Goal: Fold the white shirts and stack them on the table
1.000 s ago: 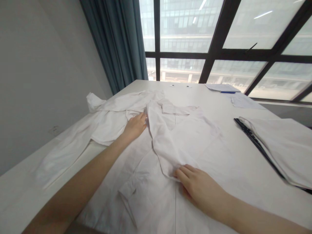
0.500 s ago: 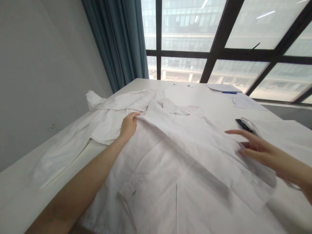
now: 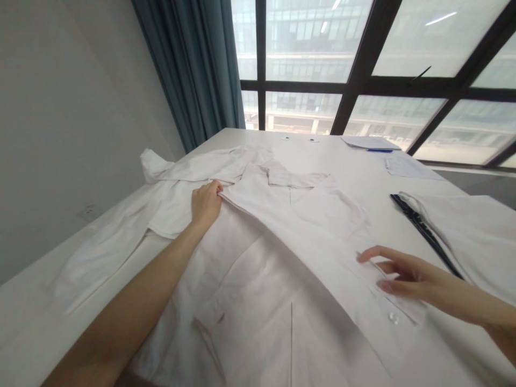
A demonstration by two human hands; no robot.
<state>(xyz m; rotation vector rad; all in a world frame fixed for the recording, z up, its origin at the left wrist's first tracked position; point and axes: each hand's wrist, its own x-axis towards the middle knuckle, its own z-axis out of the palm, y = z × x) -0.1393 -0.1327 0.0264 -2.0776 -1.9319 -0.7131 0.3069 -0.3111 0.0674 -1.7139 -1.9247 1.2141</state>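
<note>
A white coat (image 3: 258,258) with a collar lies spread over the table, its front panel folded across diagonally. My left hand (image 3: 206,203) is closed on the edge of that panel near the collar and lifts it a little, leaving a shadowed gap beneath. On the right, my right hand (image 3: 403,274) rests at the coat's outer part with its fingers apart, fingertips touching or just above the cloth. Clear buttons (image 3: 393,318) show on the cloth below this hand. One white sleeve (image 3: 108,247) stretches out to the left.
At right lies another folded white cloth (image 3: 475,226) beside a black strip with white marks (image 3: 423,231). Papers (image 3: 371,142) and a blue pen (image 3: 379,150) lie at the back right of the white table (image 3: 318,156). A blue curtain (image 3: 193,70) and windows stand behind.
My right hand has moved down and slightly left over the cloth, uncovering more of the black strip. The panel has settled flatter. My left hand has shifted slightly left, still gripping the edge.
</note>
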